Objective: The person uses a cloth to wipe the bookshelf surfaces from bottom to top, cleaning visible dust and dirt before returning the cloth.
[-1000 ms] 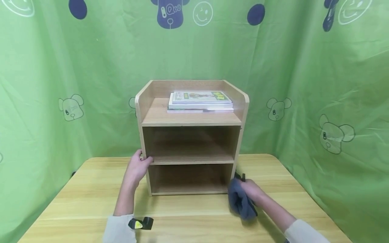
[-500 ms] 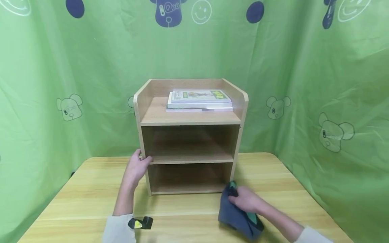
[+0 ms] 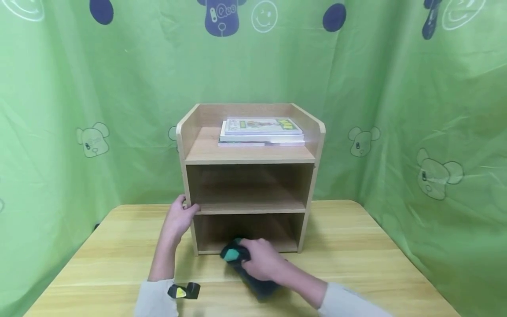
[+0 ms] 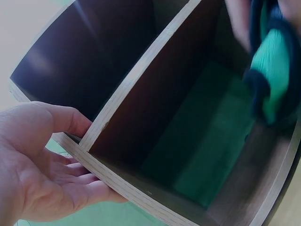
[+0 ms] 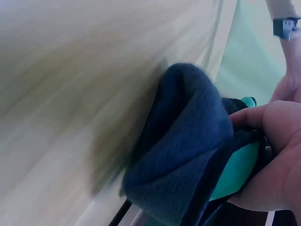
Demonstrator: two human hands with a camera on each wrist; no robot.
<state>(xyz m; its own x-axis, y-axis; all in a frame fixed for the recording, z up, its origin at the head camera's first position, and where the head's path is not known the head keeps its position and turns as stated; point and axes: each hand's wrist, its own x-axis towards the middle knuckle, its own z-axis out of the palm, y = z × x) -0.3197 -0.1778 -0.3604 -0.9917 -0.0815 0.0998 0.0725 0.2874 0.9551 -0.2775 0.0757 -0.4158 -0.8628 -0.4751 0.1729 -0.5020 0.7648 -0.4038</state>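
A small wooden shelf unit (image 3: 249, 161) stands on the table. My left hand (image 3: 180, 218) grips its left side panel, the thumb inside at the middle board and the fingers outside, as the left wrist view shows. My right hand (image 3: 263, 259) pinches a folded cloth (image 5: 183, 146), dark blue with green patches and dark edging. In the head view hand and cloth are at the front edge of the bottom shelf, left of its middle. The left wrist view has the cloth's green part (image 4: 273, 63) at the opening of the lower compartment. Part of the cloth is hidden under the right hand.
Several books (image 3: 261, 132) lie stacked on the shelf unit's top. The light wooden table (image 3: 99, 264) extends on both sides of the unit. A green patterned curtain (image 3: 130, 79) surrounds the table at the back and sides. A black strap (image 3: 184, 291) is on the left sleeve.
The right hand has carried the cloth leftward from the shelf unit's lower right corner along its front bottom edge. The left hand keeps its grip on the side panel; the unit stays put.
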